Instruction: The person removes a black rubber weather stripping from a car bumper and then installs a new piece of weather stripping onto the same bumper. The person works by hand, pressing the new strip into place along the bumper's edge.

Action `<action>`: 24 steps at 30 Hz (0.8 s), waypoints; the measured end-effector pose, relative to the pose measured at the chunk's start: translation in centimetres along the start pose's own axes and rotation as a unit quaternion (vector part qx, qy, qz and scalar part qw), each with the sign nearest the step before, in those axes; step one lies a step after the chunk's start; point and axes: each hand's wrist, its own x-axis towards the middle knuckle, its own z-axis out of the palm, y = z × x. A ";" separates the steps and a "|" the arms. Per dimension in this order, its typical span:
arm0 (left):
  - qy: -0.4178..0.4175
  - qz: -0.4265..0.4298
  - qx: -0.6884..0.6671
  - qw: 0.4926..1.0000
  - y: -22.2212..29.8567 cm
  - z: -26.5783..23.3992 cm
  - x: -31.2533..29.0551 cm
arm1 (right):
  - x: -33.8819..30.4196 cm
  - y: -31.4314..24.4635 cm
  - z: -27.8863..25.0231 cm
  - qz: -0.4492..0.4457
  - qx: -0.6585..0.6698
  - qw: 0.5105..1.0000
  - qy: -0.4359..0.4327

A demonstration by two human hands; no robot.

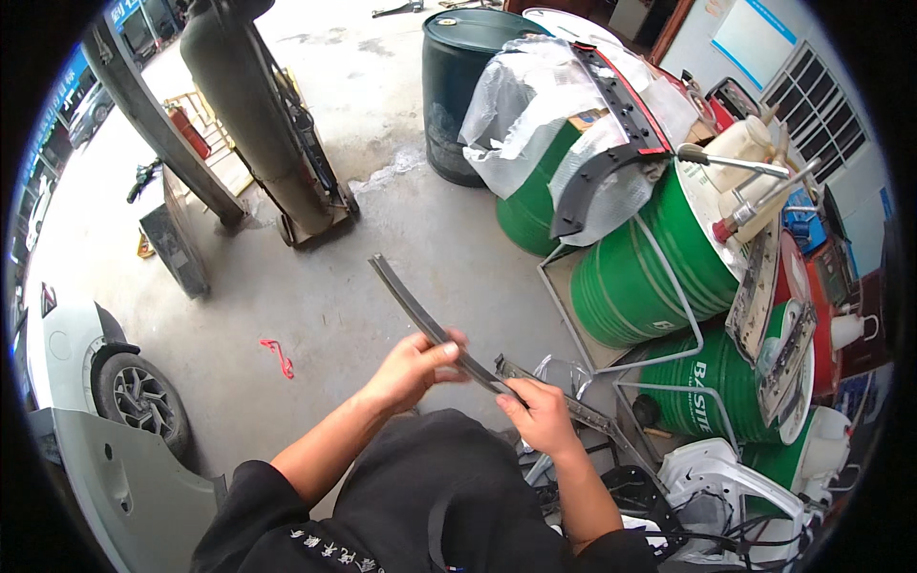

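Note:
Both of my hands hold one long, dark, slightly curved trim strip [409, 302] out in front of my body. It slants from its free far end at the upper left down toward my right hand. My left hand [417, 371] pinches it near the middle, thumb on top and fingers beneath. Around its near end, my right hand [541, 414] is closed, with the thumb lying along the strip. Below the strip is the grey floor [334, 315]. A metal rail [587, 415] lies beside my right hand, partly hidden by it.
Green drums [650, 277] stand at the right with a black curved trim piece [611, 172] and plastic wrap over them. A dark drum [468, 95] is behind. A red strap [277, 357] lies on the floor. At left are a car wheel [141, 401] and gas cylinder [244, 115].

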 end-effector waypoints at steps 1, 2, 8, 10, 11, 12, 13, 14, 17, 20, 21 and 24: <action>-0.028 -0.040 0.005 0.999 0.6 -1.1 -0.8 | 1.5 -1.2 1.4 -0.005 -0.012 1.000 -0.003; -0.034 -0.049 -0.040 0.997 0.8 -2.5 -1.4 | 2.9 -2.5 2.8 -0.031 -0.033 0.999 -0.017; -0.060 0.023 -0.078 0.995 3.7 -8.7 -4.4 | 9.1 -6.6 8.5 -0.105 -0.052 0.991 -0.066; -0.072 0.066 -0.074 0.992 4.4 -10.5 -4.9 | 10.9 -7.5 9.7 -0.117 -0.043 0.989 -0.081; -0.061 0.079 -0.086 0.991 4.6 -10.9 -5.2 | 11.5 -7.7 10.1 -0.118 -0.032 0.989 -0.079; -0.050 0.092 -0.099 0.990 4.7 -11.1 -5.5 | 12.2 -7.9 10.5 -0.118 -0.021 0.990 -0.076; -0.038 0.107 -0.107 0.988 5.1 -11.4 -5.7 | 13.1 -8.5 10.8 -0.159 -0.039 0.984 -0.065; -0.037 0.122 -0.090 0.988 5.3 -11.6 -6.0 | 13.9 -9.3 10.9 -0.200 -0.057 0.977 -0.053; -0.036 0.159 -0.051 0.985 6.0 -11.4 -6.2 | 15.8 -10.2 10.7 -0.274 -0.064 0.956 -0.087; -0.027 0.192 -0.042 0.980 6.8 -10.4 -6.1 | 16.9 -10.6 9.7 -0.308 -0.046 0.941 -0.134; -0.028 0.202 -0.045 0.978 6.6 -10.0 -5.9 | 17.3 -10.7 9.2 -0.316 -0.040 0.937 -0.146; 0.005 0.216 -0.040 0.976 6.5 -8.4 -5.4 | 18.2 -11.5 7.6 -0.364 -0.049 0.912 -0.181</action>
